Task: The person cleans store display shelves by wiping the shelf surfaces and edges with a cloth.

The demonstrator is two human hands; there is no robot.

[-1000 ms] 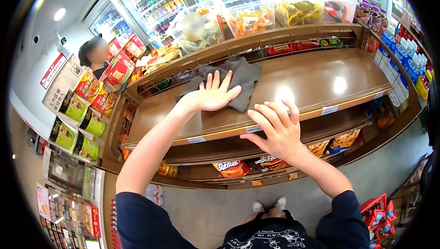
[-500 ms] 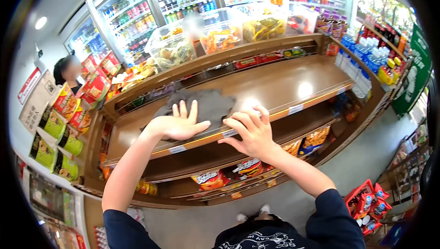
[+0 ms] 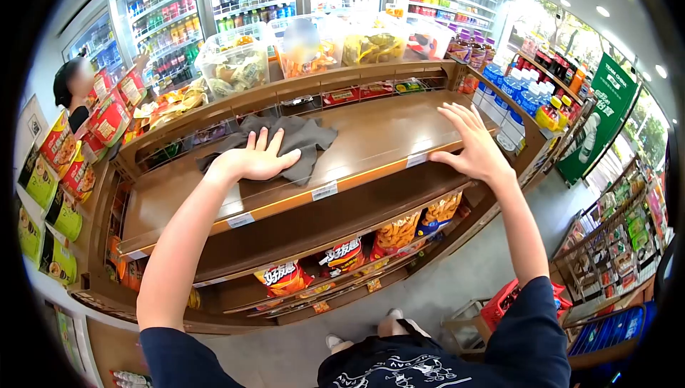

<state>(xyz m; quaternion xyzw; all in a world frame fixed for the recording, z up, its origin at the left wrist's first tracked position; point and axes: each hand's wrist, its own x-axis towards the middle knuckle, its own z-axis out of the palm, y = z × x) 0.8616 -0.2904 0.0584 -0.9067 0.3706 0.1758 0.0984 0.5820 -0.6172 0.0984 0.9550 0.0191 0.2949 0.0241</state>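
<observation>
cloth point(image 3: 312, 147): plain dark grey. shelf board point(image 3: 392, 131): brown, glossy white glare patches. front strip point(image 3: 371, 175): yellow-orange; price tags point(image 3: 325, 191) white. sleeves point(image 3: 524, 331): solid navy. shirt front point(image 3: 410, 371): dark, white line drawings plus lettering. crisp bag point(image 3: 282, 279): red-orange, white characters. banner point(image 3: 599, 117): green, white print. floor point(image 3: 435, 299): grey. shoes point(image 3: 333, 341): white. hanging packs point(image 3: 63, 217): lime green with black.

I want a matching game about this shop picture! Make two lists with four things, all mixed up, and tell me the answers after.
Things:
1. Left hand
2. Right hand
3. Cloth
4. Tall banner

Places and colours:
a. Green
b. Dark grey
c. Resting on the cloth
d. At the front edge of the shelf, apart from the cloth

Right pairs: 1-c, 2-d, 3-b, 4-a
</observation>
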